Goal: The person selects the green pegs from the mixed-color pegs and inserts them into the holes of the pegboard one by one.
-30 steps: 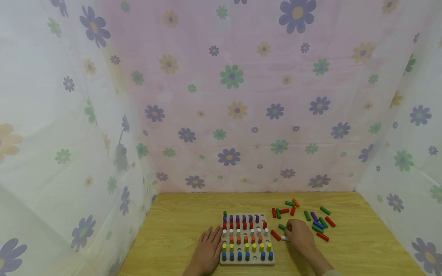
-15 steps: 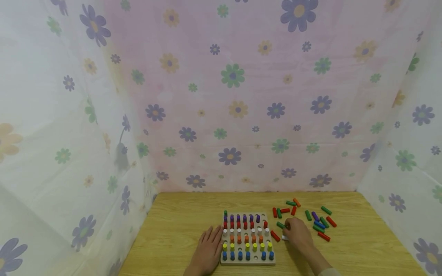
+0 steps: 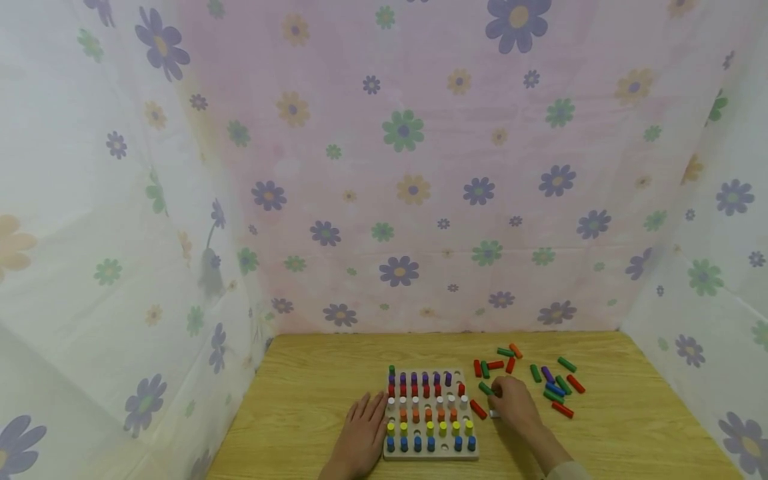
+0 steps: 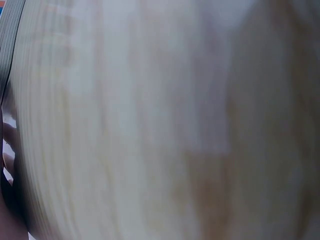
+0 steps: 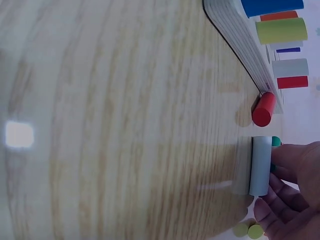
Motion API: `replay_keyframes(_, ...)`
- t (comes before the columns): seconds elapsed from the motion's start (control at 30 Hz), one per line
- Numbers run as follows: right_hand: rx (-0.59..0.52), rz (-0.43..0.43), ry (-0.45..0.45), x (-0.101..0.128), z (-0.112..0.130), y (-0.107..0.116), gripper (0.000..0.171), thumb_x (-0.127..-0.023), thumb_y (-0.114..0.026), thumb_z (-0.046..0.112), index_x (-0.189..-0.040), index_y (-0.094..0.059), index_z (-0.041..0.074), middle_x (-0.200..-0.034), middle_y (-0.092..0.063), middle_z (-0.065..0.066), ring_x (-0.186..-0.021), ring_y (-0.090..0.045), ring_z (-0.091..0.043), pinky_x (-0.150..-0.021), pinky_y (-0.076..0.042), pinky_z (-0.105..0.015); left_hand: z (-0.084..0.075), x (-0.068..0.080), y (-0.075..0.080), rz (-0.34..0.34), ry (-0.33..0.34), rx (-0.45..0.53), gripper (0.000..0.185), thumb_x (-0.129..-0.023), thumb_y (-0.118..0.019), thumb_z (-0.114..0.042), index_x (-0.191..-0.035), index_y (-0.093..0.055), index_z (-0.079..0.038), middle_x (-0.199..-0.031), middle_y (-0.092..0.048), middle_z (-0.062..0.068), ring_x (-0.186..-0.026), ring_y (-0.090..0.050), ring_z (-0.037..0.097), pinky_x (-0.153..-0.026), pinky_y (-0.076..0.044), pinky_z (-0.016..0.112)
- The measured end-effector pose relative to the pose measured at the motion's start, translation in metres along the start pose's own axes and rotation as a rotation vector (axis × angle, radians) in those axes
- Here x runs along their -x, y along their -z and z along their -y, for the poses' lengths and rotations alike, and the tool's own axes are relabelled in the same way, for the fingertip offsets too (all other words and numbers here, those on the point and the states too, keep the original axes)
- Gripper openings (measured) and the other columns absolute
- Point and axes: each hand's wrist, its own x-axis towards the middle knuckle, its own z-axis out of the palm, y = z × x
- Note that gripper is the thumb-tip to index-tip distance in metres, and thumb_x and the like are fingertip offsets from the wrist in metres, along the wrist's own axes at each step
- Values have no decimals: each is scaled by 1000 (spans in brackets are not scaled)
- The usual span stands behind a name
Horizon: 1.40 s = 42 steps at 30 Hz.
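A wooden peg board [image 3: 430, 455] full of upright coloured pegs lies near the table's front edge. My left hand [image 3: 362, 433] lies flat on the table, its fingers against the board's left side. In the left wrist view only blurred wood grain shows. My right hand [image 3: 509, 403] is just right of the board, and its fingertips [image 5: 287, 155] pinch a green peg [image 3: 485, 388] that is mostly hidden in the right wrist view. A white peg [image 5: 260, 166] lies beside those fingers, also seen in the head view [image 3: 494, 414]. A red peg [image 5: 263, 109] rests by the board's edge [image 5: 235, 45].
Several loose pegs, red, green, orange, purple and blue, lie scattered on the wooden table [image 3: 312, 393] right of the board, around one red peg [image 3: 562, 409]. Flowered cloth walls [image 3: 402, 200] close in the table at the back and both sides.
My right hand has shifted slightly up and left, and the green peg has moved with it. The left hand, the white peg and the board have stayed put.
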Motion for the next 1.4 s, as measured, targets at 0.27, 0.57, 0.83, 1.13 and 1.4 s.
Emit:
replay_keyframes(0.27, 3, 2, 0, -1, 1, -1, 6, -87, -76, 3, -88, -71, 1, -79, -66, -3, -72, -60, -17, -65, -55, -38, -1, -1, 1, -2, 0, -20, 59, -113, -25, -44, -160, -37, -11, -163, -38, 8, -152, -28, 38, -121, -23, 62)
replay_keyframes(0.57, -13, 19, 8, 1, 1, -2, 13, -92, -71, 2, -81, -64, 2, -72, -58, -2, -64, -53, -16, -57, -46, -32, -1, -2, 2, 6, 0, -14, 59, -113, -26, -44, -160, -38, -11, -163, -38, 8, -151, -29, 39, -120, -23, 63)
replay_keyframes(0.83, -73, -23, 4, 3, 1, 2, 7, -92, -72, 4, -91, -67, -1, -83, -64, -5, -76, -60, -17, -66, -54, -37, 2, -3, 0, -8, -2, -4, 60, -113, -25, -45, -160, -38, -11, -163, -38, 8, -151, -28, 39, -121, -22, 63)
replay_keyframes(1.13, -153, -37, -31, 6, -2, 7, 11, -91, -73, 6, -96, -69, -2, -86, -66, -4, -78, -62, -17, -68, -56, -36, 1, -2, -1, -3, 3, -21, 61, -112, -24, -47, -159, -39, -12, -163, -39, 7, -151, -30, 39, -120, -24, 62)
replay_keyframes(1.4, -176, -118, 50, 13, 3, 16, 7, -91, -74, 4, -97, -72, 2, -83, -65, -1, -74, -58, -14, -63, -50, -27, 1, -1, -3, -7, 4, -17, 60, -112, -24, -46, -160, -38, -12, -163, -38, 7, -151, -29, 38, -121, -23, 62)
